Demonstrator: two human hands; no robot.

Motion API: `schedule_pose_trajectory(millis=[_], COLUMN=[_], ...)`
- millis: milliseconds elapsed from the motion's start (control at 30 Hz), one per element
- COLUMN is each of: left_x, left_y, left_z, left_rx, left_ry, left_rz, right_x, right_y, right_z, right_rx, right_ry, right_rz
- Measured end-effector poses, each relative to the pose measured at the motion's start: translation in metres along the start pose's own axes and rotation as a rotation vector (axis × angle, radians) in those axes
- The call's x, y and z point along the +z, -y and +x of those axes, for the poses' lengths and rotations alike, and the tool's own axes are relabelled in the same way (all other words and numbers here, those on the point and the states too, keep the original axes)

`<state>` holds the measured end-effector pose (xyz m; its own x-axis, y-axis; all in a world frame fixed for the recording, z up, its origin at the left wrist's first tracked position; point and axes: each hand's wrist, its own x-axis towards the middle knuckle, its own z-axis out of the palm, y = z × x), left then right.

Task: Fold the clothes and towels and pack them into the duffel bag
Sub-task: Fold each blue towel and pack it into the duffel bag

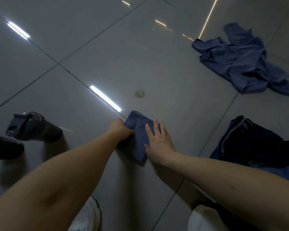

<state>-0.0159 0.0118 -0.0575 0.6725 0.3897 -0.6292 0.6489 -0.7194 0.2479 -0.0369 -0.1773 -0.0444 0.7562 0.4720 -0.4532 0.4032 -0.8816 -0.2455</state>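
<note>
Blue terry cloth lies under both hands: 1 small folded towel (138, 126) rests flat on the grey tiled floor (93, 52), directly ahead of the person. Right hand (157, 142): the fingers (155, 126) are straight and close together, laid palm-down across the towel's right half, with the thumb spread out toward its near end. Nothing is gripped by this hand. Left hand (119, 130): the fingers are curled tight at the towel's left edge and the thumb lies over the cloth, so that edge is pinched. The fingertips themselves are hidden beneath the hand. Both forearms are bare and run back toward the camera. A faint round mark (140, 93) shows on the tile just beyond the towel. To the right, near the right forearm, sits a dark duffel bag (257, 147) on the floor, with a lighter blue edge showing. Whether its mouth is open cannot be determined. Far right and well apart from the towel, 1 blue garment (238, 62) lies crumpled and unfolded. At left stand 2 dark slippers (33, 126), close beside each other. White trouser knees (88, 217) appear at the bottom edge.
</note>
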Motion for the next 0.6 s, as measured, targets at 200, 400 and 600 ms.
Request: schedule_pose_trajectory(millis=[200,400,600], left_x=[0.000,-0.022,-0.057], left_y=[-0.016,-0.030,-0.061], left_z=[-0.025,-0.058,-0.128], left_rx=[-0.059,0.020,0.257], left_ry=[0.009,-0.009,-0.104], left_rz=[-0.116,-0.169,-0.255], right_x=[-0.017,-0.055,-0.123], right_y=[0.001,0.003,0.009], right_z=[-0.024,-0.036,-0.066], right_rx=[-0.064,0.151,0.417], right_ry=[0.048,0.105,0.201], right_rz=[0.240,0.641,1.433])
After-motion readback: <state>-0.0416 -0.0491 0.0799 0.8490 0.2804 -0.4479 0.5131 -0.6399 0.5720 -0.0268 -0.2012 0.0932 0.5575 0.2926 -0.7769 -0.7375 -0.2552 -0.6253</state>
